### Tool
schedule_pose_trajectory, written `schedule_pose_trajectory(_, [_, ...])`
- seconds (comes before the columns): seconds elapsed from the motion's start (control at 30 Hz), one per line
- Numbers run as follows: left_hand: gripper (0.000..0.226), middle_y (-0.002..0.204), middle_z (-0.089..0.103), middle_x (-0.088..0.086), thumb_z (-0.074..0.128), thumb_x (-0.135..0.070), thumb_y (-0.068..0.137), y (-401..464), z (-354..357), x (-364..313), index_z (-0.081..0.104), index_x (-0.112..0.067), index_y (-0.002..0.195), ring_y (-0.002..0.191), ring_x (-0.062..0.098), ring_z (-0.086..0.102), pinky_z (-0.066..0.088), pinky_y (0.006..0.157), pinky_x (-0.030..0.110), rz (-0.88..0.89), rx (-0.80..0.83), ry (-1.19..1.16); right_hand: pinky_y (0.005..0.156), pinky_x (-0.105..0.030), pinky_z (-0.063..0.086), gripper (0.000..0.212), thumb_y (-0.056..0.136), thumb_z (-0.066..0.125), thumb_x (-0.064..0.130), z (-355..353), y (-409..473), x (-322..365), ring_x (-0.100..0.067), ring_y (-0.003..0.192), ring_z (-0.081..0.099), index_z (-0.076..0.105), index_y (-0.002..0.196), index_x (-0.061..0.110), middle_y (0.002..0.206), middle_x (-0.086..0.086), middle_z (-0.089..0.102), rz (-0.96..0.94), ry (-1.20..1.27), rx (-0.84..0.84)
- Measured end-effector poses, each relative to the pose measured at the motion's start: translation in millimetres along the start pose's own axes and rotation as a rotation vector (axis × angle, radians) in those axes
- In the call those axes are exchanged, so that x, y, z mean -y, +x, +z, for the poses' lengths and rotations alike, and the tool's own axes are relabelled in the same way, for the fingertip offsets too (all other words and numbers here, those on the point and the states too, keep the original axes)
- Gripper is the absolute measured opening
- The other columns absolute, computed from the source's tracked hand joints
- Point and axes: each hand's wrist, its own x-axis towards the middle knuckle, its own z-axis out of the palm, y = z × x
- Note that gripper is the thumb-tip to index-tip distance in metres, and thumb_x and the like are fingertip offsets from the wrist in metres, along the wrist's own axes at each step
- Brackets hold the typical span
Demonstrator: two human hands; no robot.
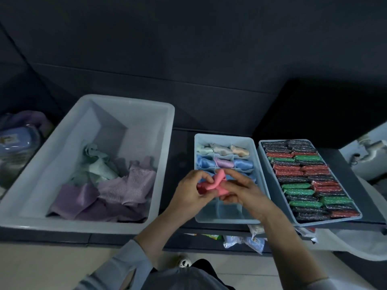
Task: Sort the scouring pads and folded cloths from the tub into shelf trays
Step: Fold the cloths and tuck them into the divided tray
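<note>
Two hands meet over the near-middle of the divided tray [254, 155], both working one pink cloth [213, 184]. Left hand [189, 191] has fingers curled round the cloth's left end, thumb & forefinger arched above it. Right hand [244, 190] pinches the right part, fingers bent over the fabric, w/ the cloth's top fold poking up between the two. Cloth is held just above the tray's middle compartments, not yet in one.

Nearest the body: grey sleeve [123, 266] on the left arm; below the shelf edge, some wrapped packets [249, 240] on a lower level.

Divided tray: near cells mostly hidden by the hands; farther rows hold rolled cloths, blue [204, 162], lilac [224, 163], blue again, then pale green, grey & peach [240, 151] at the back.

Right of it, touching or nearly so: flat tray [260, 147] packed w/ scouring pads [303, 181] in rows, black, red & green mixed.

Left, well apart from the hands: big grey tub [165, 130], w/ loose purple cloths [127, 185] & mint-green ones [98, 164] heaped at its near end; far end bare.

Far left beyond the tub: bluish bagged bundle [18, 139], blurred. Dark wall panels behind.
</note>
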Motion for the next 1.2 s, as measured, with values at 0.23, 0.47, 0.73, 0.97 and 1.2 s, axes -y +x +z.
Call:
schedule_pose_trajectory(0.23, [0.012, 0.107, 0.069, 0.006, 0.068, -0.001, 0.086, 7, -5, -19, 0.064, -0.006, 0.097, 0.1, 0.022, 0.07, 0.058, 0.085, 0.035, -0.237, 0.098, -0.598, 0.063, -0.026, 0.055, 0.018, 0.088, 0.062, -0.002, -3, -1, 4, -0.018, 0.069, 0.065, 0.071, 0.087, 0.014, 0.09, -0.008, 0.069, -0.147, 0.119, -0.048])
schedule_pose_trajectory(0.47, [0.015, 0.103, 0.069, 0.004, 0.067, 0.002, 0.085, 11, -2, -7, 0.07, -0.012, 0.089, 0.1, 0.018, 0.068, 0.058, 0.081, 0.028, -0.197, -0.019, -0.388, 0.087, -0.043, 0.057, 0.014, 0.092, 0.059, 0.011, -11, -2, 15, -0.03, 0.102, 0.067, 0.071, 0.096, 0.005, 0.105, -0.01, 0.072, -0.141, -0.126, -0.018])
schedule_pose_trajectory(0.73, [0.046, 0.119, 0.056, -0.003, 0.075, -0.014, 0.082, 2, -1, 21, 0.057, -0.023, 0.123, 0.106, 0.011, 0.058, 0.047, 0.091, 0.024, -0.033, -0.039, 0.264, 0.086, -0.024, 0.053, 0.036, 0.079, 0.075, 0.009, -10, 20, -12, -0.008, 0.09, 0.068, 0.068, 0.111, 0.023, 0.099, 0.007, 0.073, -0.119, -0.66, -0.065])
schedule_pose_trajectory(0.97, [0.058, 0.123, 0.055, 0.012, 0.067, -0.02, 0.088, -2, 2, 28, 0.045, -0.012, 0.141, 0.111, 0.028, 0.058, 0.047, 0.094, 0.038, -0.185, 0.08, 0.477, 0.072, -0.033, 0.044, 0.018, 0.076, 0.068, 0.012, 13, 41, -36, -0.025, 0.089, 0.059, 0.068, 0.094, 0.013, 0.093, -0.006, 0.065, -0.323, -1.249, -0.131])
schedule_pose_trajectory(1.2, [0.058, 0.121, 0.053, 0.008, 0.065, -0.023, 0.09, -2, 2, 26, 0.042, -0.015, 0.143, 0.108, 0.025, 0.059, 0.049, 0.091, 0.037, -0.176, 0.09, 0.491, 0.079, -0.034, 0.046, 0.017, 0.085, 0.06, 0.008, 30, 47, -25, -0.028, 0.098, 0.06, 0.065, 0.099, 0.016, 0.099, -0.007, 0.067, -0.185, -1.528, -0.189])
